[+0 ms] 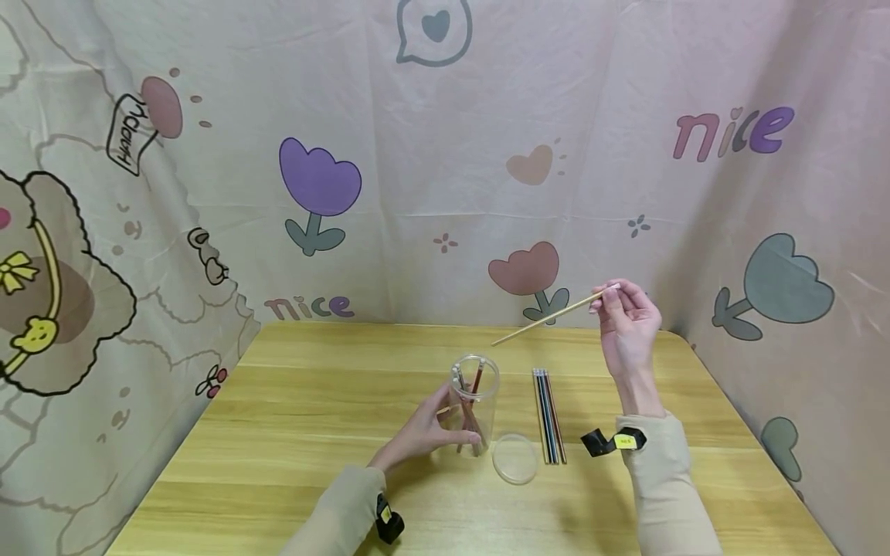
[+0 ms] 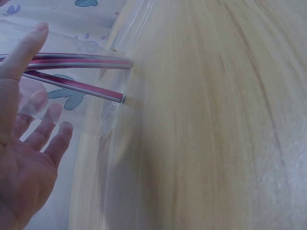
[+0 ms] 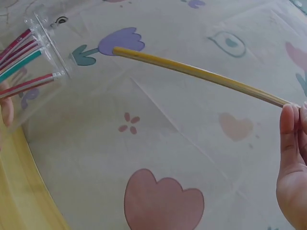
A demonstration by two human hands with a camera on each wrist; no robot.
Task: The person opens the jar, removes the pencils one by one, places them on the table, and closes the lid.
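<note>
My left hand [image 1: 422, 430] grips a clear plastic jar [image 1: 488, 413] standing upright on the table, thumb on the near side and fingers round the far side. Inside it lean several pencils [image 1: 477, 377], red-striped ones and a green one among them in the right wrist view. Raised to the right, my right hand [image 1: 630, 328] pinches a yellow pencil [image 1: 547, 317] at one end. That pencil slants down to the left, its free end above the table, apart from the jar. In the left wrist view, lower ends of red-and-silver pencils [image 2: 86, 63] show through the jar wall.
A round clear lid [image 1: 515, 460] lies flat just right of the jar. Beyond it, several dark, blue and red pencils [image 1: 549, 417] lie side by side on the wooden table [image 1: 292, 432]. A printed cloth [image 1: 424, 139] hangs behind the table and along both sides.
</note>
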